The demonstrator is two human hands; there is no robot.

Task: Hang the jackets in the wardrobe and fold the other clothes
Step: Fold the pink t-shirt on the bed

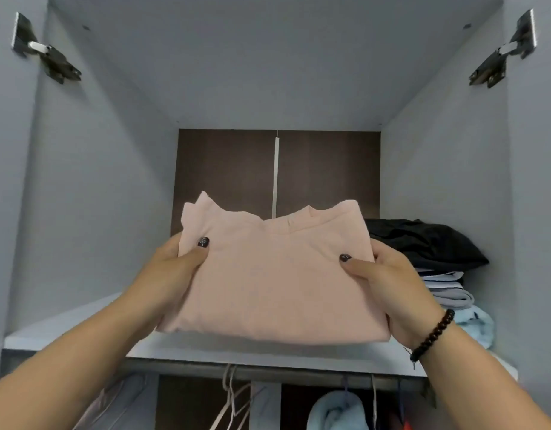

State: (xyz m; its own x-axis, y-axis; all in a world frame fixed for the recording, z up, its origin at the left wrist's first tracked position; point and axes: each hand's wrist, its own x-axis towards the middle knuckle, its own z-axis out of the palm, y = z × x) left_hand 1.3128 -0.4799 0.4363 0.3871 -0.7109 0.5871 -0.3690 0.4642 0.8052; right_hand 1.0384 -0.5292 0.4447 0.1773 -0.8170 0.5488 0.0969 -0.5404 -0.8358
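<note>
**Folded pink top held at the wardrobe's upper shelf**

Centre frame: folded pink garment (pixel 277 274), collar edge pointing away toward the back panel, held level over the grey shelf (pixel 66 324). Can't tell if its underside touches the shelf board or sits just above it.

Left hand (pixel 174 262) grips the garment's left edge: thumb curled on top, other fingers hidden beneath the fabric. Right hand (pixel 389 274) grips the right edge the same way, thumb on top, fingers under. Dark nail polish on both thumbs; dark bead bracelet (pixel 432 335) on the right wrist.

Right of frame, on the same shelf: stack of folded clothes (pixel 448 283) – black piece on top, grey and white layers, light blue at the bottom. Stack sits just beside the pink garment's right edge.

Upper corners: door hinges (pixel 50 57) on both side walls.

Bottom of frame: rail (pixel 268 372) under the shelf with hangers (pixel 233 398) and a light blue garment (pixel 336 411) hanging.

No readable labels, brands or writing anywhere
</note>
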